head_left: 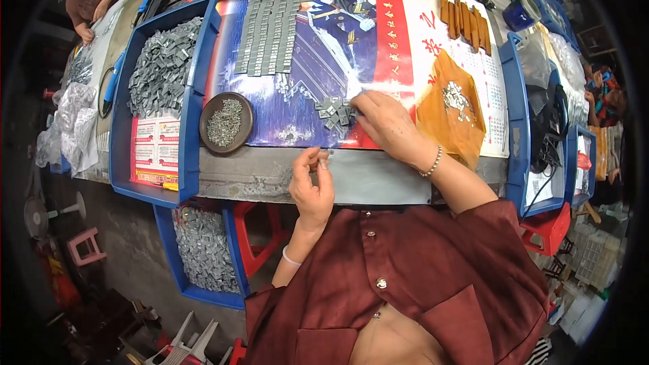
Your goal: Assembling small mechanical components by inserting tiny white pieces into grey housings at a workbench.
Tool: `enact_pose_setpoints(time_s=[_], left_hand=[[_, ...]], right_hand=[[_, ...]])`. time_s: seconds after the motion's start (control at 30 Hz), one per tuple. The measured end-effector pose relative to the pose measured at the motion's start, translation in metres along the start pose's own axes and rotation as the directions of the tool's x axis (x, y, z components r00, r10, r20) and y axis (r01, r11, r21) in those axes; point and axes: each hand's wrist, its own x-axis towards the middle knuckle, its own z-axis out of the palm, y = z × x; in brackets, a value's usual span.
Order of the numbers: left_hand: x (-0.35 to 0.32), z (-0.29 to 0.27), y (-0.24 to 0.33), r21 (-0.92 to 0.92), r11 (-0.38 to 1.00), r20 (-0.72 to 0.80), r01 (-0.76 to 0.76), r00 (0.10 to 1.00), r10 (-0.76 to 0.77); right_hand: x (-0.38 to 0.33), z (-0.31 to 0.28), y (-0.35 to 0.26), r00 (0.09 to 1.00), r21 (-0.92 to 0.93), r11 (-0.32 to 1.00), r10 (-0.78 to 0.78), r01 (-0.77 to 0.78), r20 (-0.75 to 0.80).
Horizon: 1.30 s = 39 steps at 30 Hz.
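My left hand [313, 186] is raised at the table's front edge, its thumb and index finger pinched together. A tiny greyish bit shows at their tips, too small to name. Farther forward, my right hand [392, 125] reaches over the poster sheet with its fingers bent and drawn together. Their tips meet the right side of a small heap of flat grey pieces [334, 115]; what they grip is hidden. Beyond the heap lie neat rows of similar grey pieces [267, 30]. A round dark dish [205, 136] of small metal parts stands left of my hands.
Blue trays of grey pieces stand on the table's left [194, 155] and below it [173, 272]. On the right, an orange-yellow cloth [433, 118] carries small pale parts, with brown strips [466, 20] behind. A blue bin [517, 128] borders the right side. Someone sits far left.
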Motion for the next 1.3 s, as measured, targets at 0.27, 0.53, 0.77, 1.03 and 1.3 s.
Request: enact_pose_setpoints(time_s=[0.27, 0.53, 0.77, 1.03, 1.3], left_hand=[[0.003, 0.005, 0.024, -0.260, 0.949, 0.123, 0.179, 0.981, -0.151], [0.017, 0.019, 0.062, -0.513, 0.738, 0.365, 0.438, 0.890, -0.274], [0.012, 0.022, 0.054, -0.465, 0.767, 0.303, 0.442, 0.893, -0.332], [0.010, 0.030, 0.055, -0.438, 0.772, 0.390, 0.461, 0.871, -0.299], [0.011, 0.043, 0.069, -0.419, 0.720, 0.522, 0.554, 0.795, -0.308]], right_hand=[[-0.008, -0.026, -0.024, 0.984, 0.265, 0.948, 0.174, -0.178, 0.040], [-0.039, -0.027, -0.050, 0.970, 0.634, 0.753, 0.241, -0.174, -0.020], [-0.052, -0.028, -0.053, 0.978, 0.562, 0.820, 0.189, -0.108, -0.088], [-0.064, -0.044, -0.048, 0.983, 0.332, 0.940, 0.123, -0.072, -0.134], [-0.075, -0.055, -0.031, 0.979, 0.568, 0.823, 0.138, -0.029, -0.150]])
